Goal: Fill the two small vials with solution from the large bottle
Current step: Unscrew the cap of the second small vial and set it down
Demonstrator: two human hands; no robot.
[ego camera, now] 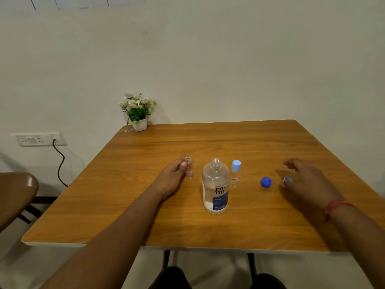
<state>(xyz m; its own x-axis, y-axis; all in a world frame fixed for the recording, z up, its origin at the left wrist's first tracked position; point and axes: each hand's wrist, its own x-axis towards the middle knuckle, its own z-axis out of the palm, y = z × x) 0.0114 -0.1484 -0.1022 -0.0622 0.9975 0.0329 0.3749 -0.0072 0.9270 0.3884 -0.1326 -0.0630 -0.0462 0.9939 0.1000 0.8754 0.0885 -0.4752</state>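
Vials are seen on the wooden table (145,205): an uncapped vial (188,166) is gripped upright by the left hand (174,178), and a capped vial (235,174) stands just right of the open renu bottle (215,186). A dark blue cap (266,182) lies apart; a light blue cap (288,181) is touched by the loosely spread right hand (306,180).

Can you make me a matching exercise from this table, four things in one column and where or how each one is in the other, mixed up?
Things:
1. large bottle
2. capped vial
3. dark blue cap
4. open vial

States:
A. held by the left hand
B. lying loose on the table
C. standing with a light blue cap on
D. standing uncapped in the middle

Pairs: 1-D, 2-C, 3-B, 4-A
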